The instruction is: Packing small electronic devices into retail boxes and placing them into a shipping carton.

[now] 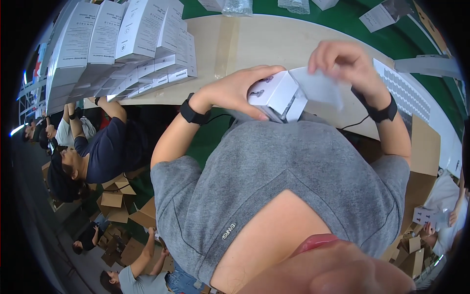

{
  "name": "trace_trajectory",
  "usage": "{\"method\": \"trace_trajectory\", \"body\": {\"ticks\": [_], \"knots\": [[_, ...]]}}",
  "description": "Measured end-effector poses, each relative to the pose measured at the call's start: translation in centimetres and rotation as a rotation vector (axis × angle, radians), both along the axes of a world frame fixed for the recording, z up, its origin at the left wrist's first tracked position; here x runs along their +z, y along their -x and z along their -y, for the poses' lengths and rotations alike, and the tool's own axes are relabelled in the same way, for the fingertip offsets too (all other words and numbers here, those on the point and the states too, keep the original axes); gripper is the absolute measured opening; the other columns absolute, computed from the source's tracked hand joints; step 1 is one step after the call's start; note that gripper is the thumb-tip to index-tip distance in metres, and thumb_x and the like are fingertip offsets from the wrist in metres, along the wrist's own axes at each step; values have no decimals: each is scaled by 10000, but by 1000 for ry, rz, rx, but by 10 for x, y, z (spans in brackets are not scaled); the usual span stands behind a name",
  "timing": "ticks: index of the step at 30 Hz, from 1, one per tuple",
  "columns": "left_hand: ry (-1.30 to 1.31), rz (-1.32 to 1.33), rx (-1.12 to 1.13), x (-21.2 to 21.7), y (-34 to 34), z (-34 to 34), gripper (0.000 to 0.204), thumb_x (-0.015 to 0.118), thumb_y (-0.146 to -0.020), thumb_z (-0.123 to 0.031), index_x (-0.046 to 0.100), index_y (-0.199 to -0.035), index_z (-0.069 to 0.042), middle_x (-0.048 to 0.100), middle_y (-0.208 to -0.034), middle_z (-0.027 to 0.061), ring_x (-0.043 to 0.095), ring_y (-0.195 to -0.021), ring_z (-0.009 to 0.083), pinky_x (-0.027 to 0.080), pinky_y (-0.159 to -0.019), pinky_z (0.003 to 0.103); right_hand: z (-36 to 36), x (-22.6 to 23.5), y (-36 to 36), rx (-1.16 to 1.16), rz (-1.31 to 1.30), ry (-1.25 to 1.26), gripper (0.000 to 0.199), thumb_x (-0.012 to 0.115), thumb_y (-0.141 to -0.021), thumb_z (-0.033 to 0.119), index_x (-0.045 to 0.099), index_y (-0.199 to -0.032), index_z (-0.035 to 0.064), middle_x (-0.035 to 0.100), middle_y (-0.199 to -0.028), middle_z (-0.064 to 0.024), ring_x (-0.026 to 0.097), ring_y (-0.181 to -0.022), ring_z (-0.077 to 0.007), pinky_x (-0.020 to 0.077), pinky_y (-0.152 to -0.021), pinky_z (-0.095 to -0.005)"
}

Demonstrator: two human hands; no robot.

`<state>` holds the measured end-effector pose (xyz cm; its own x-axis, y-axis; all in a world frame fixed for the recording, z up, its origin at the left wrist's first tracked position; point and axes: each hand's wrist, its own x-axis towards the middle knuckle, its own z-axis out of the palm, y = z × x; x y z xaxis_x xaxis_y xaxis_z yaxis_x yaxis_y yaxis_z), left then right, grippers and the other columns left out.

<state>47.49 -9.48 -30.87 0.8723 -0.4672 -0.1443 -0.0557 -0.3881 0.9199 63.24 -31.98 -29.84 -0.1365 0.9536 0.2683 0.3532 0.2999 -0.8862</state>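
Observation:
Close in front of my chest, my left hand (pixel 240 90) is wrapped round a small white box (pixel 275 93) with dark printed pictures, tilted on its side. The end of the box on my right is partly open, and something greyish shows inside it. Beside that end hangs a thin, whitish, see-through sheet (pixel 320 89), blurred; I cannot tell whether it is film, a bag or paper. The curled fingers of my right hand (pixel 345 63) pinch the sheet's upper edge, somewhat smeared by motion.
Tall stacks of white boxes (pixel 139 32) stand on the pale table (pixel 274 36) at the left. A sheet of printed labels (pixel 404 93) lies at the right, near an open cardboard carton (pixel 425 147). Co-workers sit at the left and right. Another white box (pixel 384 17) is at the far right.

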Motion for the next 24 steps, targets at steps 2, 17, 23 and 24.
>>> {"method": "trace_trajectory", "body": {"ticks": [2, 17, 23, 24], "knots": [[18, 10, -32, -3, -8, -6, 889, 781, -589, -315, 345, -1307, -24, 436, -1249, 150, 442, -1151, 260, 354, -948, 313, -8, 2, 1, -314, -365, -118, 340, 665, -753, 186, 563, -1039, 34, 548, -1117, -116, 531, -1065, -270, 462, -804, -373], [-483, 217, 462, -18, -22, 30, 463, 621, -772, -283, 503, -1119, 1, 611, -917, 197, 600, -871, 329, 466, -761, 362, -41, -36, -3, -840, -931, 340, 257, 623, -819, 155, 560, -1030, 21, 598, -922, -73, 563, -812, -128, 472, -736, -310], [-257, 228, 605, -36, -21, 0, 262, 490, -852, -232, 543, -936, 11, 581, -704, 217, 576, -674, 376, 444, -619, 434, -12, -26, 37, -945, 340, -370, 348, 656, -751, 132, 535, -1056, 17, 561, -1015, -120, 564, -871, -213, 467, -779, -322], [-190, 187, 628, -34, -20, -2, 247, 474, -859, -215, 540, -927, 13, 578, -709, 227, 574, -684, 376, 436, -616, 442, -10, -25, 43, -661, 691, -441, 399, 674, -716, 122, 520, -1069, 15, 539, -1060, -133, 556, -925, -255, 467, -799, -335]]}}
